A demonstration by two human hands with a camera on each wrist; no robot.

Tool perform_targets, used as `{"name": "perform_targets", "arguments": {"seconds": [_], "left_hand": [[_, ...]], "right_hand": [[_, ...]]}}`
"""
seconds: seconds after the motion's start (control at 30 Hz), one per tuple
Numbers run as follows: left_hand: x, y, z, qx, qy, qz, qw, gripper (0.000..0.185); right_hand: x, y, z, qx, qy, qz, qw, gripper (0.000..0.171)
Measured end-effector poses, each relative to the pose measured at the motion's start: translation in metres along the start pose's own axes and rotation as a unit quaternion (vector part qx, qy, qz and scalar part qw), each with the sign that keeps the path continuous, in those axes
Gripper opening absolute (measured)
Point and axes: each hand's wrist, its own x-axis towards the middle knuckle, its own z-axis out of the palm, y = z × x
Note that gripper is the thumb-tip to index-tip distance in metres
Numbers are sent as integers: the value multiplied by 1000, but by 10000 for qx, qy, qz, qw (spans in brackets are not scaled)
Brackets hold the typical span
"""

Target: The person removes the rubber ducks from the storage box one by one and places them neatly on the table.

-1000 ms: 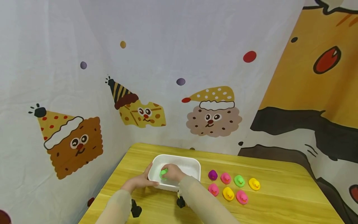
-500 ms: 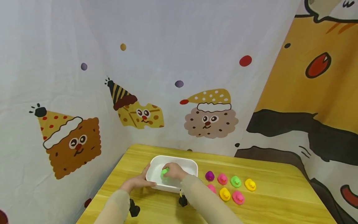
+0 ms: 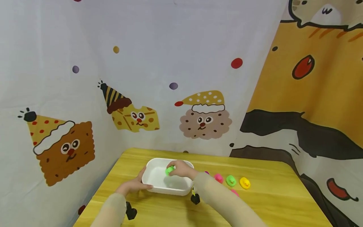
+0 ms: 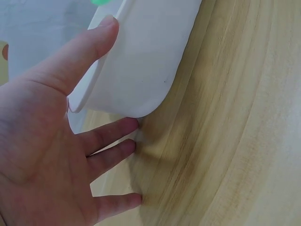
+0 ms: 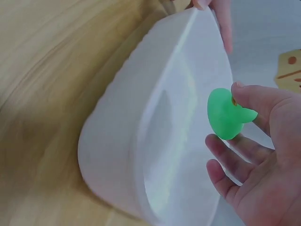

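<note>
A small green rubber duck (image 3: 169, 170) is pinched between the thumb and fingers of my right hand (image 3: 182, 168). In the right wrist view the duck (image 5: 225, 114) overlaps the opening of a white plastic tub (image 3: 170, 190), away from its floor. My left hand (image 3: 133, 185) holds the tub's left end. Its thumb lies along the near rim, and its other fingers reach round the end, as the left wrist view shows of the tub wall (image 4: 146, 56). Only a sliver of the duck (image 4: 99, 2) shows there.
Right of the tub on the wooden table (image 3: 158, 211) sit more rubber ducks: pink (image 3: 218, 178), green (image 3: 231, 180) and yellow (image 3: 244, 183). The right sleeve (image 3: 218, 195) partly covers a purple one (image 3: 206, 172) and another pink one (image 3: 234, 192). A printed cloth (image 3: 153, 63) hangs behind.
My right hand has raised the green duck from low inside the tub and shifted it rightward. The left hand keeps its hold. The head view has turned slightly, and the right arm now hides more ducks.
</note>
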Motion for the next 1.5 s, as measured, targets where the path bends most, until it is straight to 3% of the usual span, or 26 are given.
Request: {"name": "perform_targets", "arguments": {"seconds": [0.2,0.37,0.63,0.8,1.07,1.27,1.5], "left_hand": [[1,4,-3,30,-39,-104,9999,115],[-1,9,-3,55,-187,-234,9995,117],[-3,10,2,-18,-10,-333,9994,114],[-5,8,2,-70,-57,-289,9995,114],[-4,9,-4,103,-146,-192,9997,112],[-3,9,-5,184,-185,-257,9993,114],[-3,8,-3,-52,-214,-424,9989,113]], "right_hand": [[-16,9,-25,500,153,-273,9983,29],[-35,17,-43,733,301,-141,9968,31],[-65,30,-69,537,501,59,9973,32],[-86,37,-85,528,608,214,9965,31],[-120,55,-108,432,904,71,9949,31],[-141,76,-121,386,1031,143,9938,30],[-163,94,-130,393,1116,354,9923,30]]}}
